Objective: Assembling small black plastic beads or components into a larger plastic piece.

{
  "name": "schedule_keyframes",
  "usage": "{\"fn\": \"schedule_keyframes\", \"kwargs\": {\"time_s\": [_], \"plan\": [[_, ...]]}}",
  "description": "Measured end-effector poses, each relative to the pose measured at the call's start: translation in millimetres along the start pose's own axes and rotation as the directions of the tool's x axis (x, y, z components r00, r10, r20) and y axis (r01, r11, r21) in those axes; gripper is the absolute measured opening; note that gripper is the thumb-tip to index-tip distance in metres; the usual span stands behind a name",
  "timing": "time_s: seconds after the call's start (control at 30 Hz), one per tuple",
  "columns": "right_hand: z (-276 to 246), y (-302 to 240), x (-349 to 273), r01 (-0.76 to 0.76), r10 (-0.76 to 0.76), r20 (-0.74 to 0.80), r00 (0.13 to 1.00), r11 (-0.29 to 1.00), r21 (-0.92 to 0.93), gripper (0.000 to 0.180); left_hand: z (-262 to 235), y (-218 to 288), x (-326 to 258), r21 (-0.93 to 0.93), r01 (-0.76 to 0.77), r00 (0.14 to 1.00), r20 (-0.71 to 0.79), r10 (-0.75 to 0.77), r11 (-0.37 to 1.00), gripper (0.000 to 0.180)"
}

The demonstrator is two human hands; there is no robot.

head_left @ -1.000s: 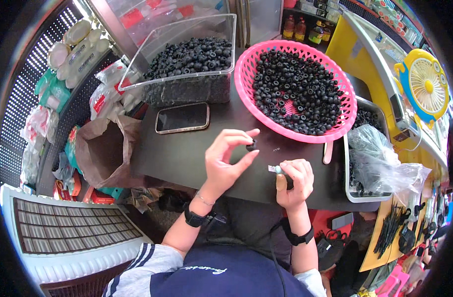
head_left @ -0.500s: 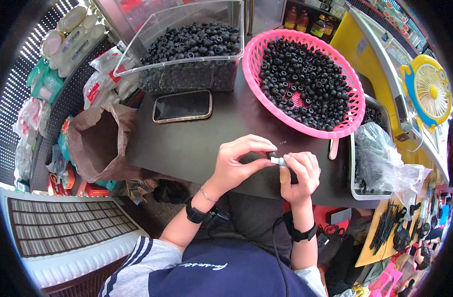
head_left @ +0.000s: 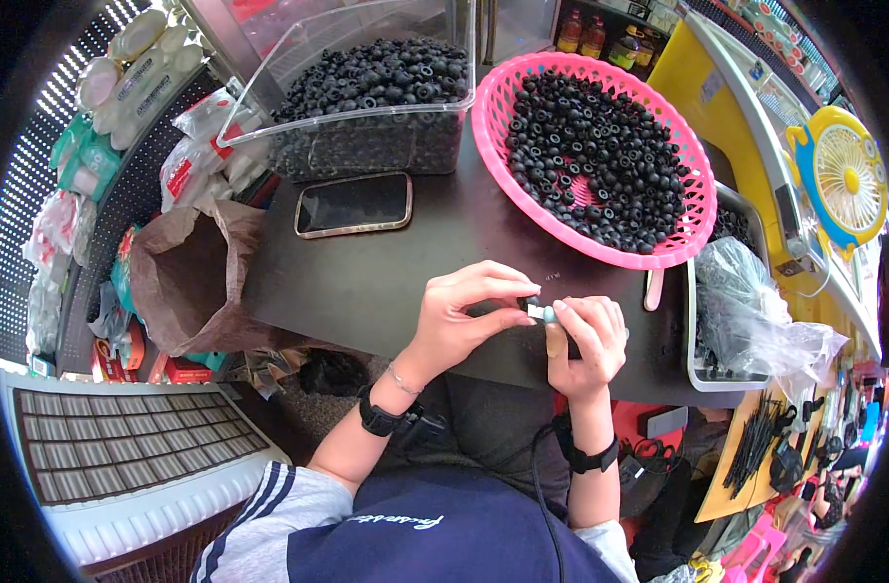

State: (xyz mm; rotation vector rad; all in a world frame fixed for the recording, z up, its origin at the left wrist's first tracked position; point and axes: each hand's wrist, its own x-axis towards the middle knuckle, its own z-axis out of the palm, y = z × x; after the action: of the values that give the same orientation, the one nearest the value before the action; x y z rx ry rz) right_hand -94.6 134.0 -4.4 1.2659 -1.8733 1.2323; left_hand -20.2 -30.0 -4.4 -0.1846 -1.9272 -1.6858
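Observation:
Over the table's near edge, my left hand (head_left: 464,311) pinches a small black rubber-like ring (head_left: 532,302) between thumb and fingertips. My right hand (head_left: 592,350) grips a small white and pale-blue piece (head_left: 540,313), whose white end meets the black ring. I cannot make out exactly what this piece is. A beige cover wraps part of the right thumb. Beyond my hands stands a pink plastic basket (head_left: 701,238) with many black rings (head_left: 600,146) in it. A clear plastic bin (head_left: 366,146) at the back left is heaped with similar black pieces (head_left: 386,73).
A phone (head_left: 354,205) lies on the dark table (head_left: 415,272). Left of it sits an opened brown bag (head_left: 157,291). On the right, a grey tray (head_left: 695,340) holds crumpled clear plastic (head_left: 746,301), near a pinkish stick (head_left: 653,290) and a yellow fan (head_left: 843,175).
Both hands stay joined at almost the same spot. The black ring shows a little more between the left fingertips. The whole view has shifted slightly.

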Motion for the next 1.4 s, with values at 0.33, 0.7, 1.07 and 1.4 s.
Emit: {"fn": "schedule_keyframes", "kwargs": {"time_s": [0.33,0.7,1.07,1.4], "plan": [[0.7,-1.8,0.5,0.025,-0.024,0.021,0.999,0.999,-0.022,0.026,-1.7,2.2,-1.2,0.080,-0.019,1.000,-0.013,0.020,0.997,0.027],[0.8,-1.3,1.5,0.029,-0.029,0.019,0.999,1.000,-0.004,0.025,-3.3,3.0,-2.1,0.058,-0.017,1.000,0.003,0.017,0.998,0.024],[0.0,-2.0,-2.5,0.030,-0.029,-0.054,0.998,1.000,0.005,0.021,-2.2,2.0,-2.4,-0.015,0.022,1.000,-0.013,-0.022,1.000,0.026],[-2.1,0.0,-3.5,0.007,-0.005,-0.017,1.000,0.998,0.064,0.017,-1.4,1.8,-1.3,-0.094,0.014,0.999,-0.033,-0.017,0.996,0.026]]}}
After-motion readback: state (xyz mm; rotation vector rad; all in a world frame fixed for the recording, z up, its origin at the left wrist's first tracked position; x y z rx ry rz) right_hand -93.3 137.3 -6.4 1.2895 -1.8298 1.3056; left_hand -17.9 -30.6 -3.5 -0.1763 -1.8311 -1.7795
